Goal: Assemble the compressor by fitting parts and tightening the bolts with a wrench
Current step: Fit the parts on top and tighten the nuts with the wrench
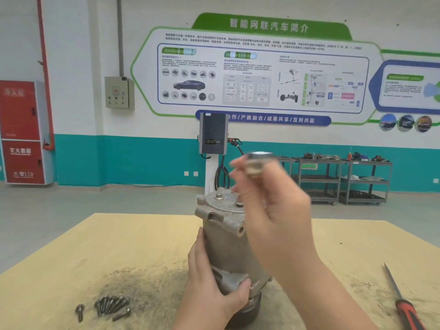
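Far wall poster (259, 72) headed 智能网联汽车简介; red cabinet (22, 132) at far left reads 119. Right hand (271, 210) pinches a blurred, unidentifiable metal part (256, 163). Left hand (214, 282) grips the dull grey cast-metal cylindrical compressor (226, 234), upright at table (95, 246) centre, base hidden. Dark bolts (109, 306) lie near left.

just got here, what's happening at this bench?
A person is assembling a compressor standing upright on the table. The left hand grips its lower body to steady it. The right hand is raised above the top cover, holding a small metal part, too blurred to identify. Loose bolts lie at left, a screwdriver at right.
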### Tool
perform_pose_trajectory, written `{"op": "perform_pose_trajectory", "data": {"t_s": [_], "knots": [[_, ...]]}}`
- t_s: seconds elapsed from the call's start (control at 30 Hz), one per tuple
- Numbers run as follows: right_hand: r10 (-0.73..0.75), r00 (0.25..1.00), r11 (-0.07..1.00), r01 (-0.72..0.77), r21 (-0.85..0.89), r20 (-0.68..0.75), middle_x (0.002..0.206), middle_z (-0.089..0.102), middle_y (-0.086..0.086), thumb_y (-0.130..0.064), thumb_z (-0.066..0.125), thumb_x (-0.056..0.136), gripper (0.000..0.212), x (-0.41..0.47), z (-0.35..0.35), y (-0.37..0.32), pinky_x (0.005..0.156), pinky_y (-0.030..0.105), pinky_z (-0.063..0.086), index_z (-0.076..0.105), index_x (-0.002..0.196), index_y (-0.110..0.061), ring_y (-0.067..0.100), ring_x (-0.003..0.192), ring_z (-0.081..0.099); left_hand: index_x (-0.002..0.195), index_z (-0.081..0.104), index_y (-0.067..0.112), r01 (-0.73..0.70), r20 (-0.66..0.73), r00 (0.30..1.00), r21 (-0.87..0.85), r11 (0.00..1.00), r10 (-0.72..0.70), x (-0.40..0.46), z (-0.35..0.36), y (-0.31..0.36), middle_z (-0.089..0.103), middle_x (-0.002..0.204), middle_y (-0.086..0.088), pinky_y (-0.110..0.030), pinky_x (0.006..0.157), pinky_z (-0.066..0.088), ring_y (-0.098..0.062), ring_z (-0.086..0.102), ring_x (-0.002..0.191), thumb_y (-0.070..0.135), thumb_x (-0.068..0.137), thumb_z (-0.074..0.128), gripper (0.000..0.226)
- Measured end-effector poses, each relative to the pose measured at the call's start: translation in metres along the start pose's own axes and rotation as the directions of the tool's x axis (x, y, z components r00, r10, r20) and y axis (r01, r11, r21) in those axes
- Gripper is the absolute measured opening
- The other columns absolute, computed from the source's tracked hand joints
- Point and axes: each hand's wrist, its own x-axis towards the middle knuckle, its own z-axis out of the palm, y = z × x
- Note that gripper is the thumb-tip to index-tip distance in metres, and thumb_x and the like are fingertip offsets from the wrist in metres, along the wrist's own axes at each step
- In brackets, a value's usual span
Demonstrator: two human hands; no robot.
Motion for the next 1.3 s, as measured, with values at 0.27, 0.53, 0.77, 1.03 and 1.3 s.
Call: {"op": "perform_pose_trajectory", "data": {"t_s": [0.27, 0.53, 0.77, 1.03, 1.3], "knots": [[0.745, 0.626, 0.548, -0.377, 0.747, -0.23, 0.054, 0.054, 0.0, 0.006, 0.034, 0.089, 0.027, 0.019, -0.033, 0.032, 0.045, 0.022, 0.036, 0.044, 0.099, -0.017, 0.014, 0.044, 0.046, 0.115, -0.032, 0.07, -0.032, 0.117, 0.992, -0.069, 0.997, 0.04, 0.011, 0.02, 0.034, -0.002, 0.123, 0.044, -0.015, 0.106, 0.022, 0.009, 0.015, 0.131, 0.069, 0.05, 0.055, 0.108], [0.862, 0.5, 0.366, -0.494, 0.789, -0.087, 0.05, 0.045, 0.0, 0.001, 0.029, 0.088, 0.024, 0.014, -0.035, 0.055, 0.041, 0.022, 0.028, 0.046, 0.096, -0.013, 0.015, 0.039, 0.035, 0.112, -0.035, 0.069, -0.033, 0.136, 0.99, -0.055, 0.998, 0.04, 0.012, 0.018, 0.033, -0.003, 0.119, 0.045, -0.023, 0.114, 0.023, 0.006, 0.015, 0.132, 0.072, 0.049, 0.053, 0.108], [0.838, 0.535, 0.4, -0.467, 0.789, -0.108, 0.051, 0.046, 0.002, 0.003, 0.029, 0.087, 0.025, 0.012, -0.034, 0.062, 0.044, 0.025, 0.026, 0.046, 0.096, -0.012, 0.016, 0.041, 0.036, 0.109, -0.036, 0.074, -0.03, 0.127, 0.991, -0.053, 0.998, 0.036, 0.013, 0.02, 0.031, -0.002, 0.114, 0.047, -0.024, 0.113, 0.023, 0.007, 0.016, 0.128, 0.071, 0.05, 0.055, 0.108], [0.838, 0.534, 0.42, -0.503, 0.755, -0.111, 0.05, 0.046, 0.0, 0.002, 0.03, 0.088, 0.021, 0.01, -0.032, 0.067, 0.044, 0.026, 0.027, 0.045, 0.092, -0.013, 0.016, 0.042, 0.035, 0.11, -0.037, 0.073, -0.032, 0.139, 0.99, -0.041, 0.999, 0.038, 0.013, 0.02, 0.03, -0.004, 0.116, 0.047, -0.025, 0.114, 0.023, 0.006, 0.014, 0.13, 0.071, 0.052, 0.056, 0.109], [0.126, 0.914, 0.96, -0.014, 0.281, -0.385, 0.054, 0.05, 0.002, -0.016, 0.04, 0.091, 0.025, -0.019, 0.001, 0.031, 0.05, 0.027, 0.032, 0.049, 0.07, -0.026, 0.019, 0.049, 0.041, 0.124, -0.027, 0.063, -0.062, 0.085, 0.994, -0.067, 0.996, 0.068, 0.013, 0.021, 0.027, 0.0, 0.13, 0.038, -0.024, 0.11, 0.032, -0.001, 0.024, 0.137, 0.068, 0.05, 0.054, 0.109]]}}
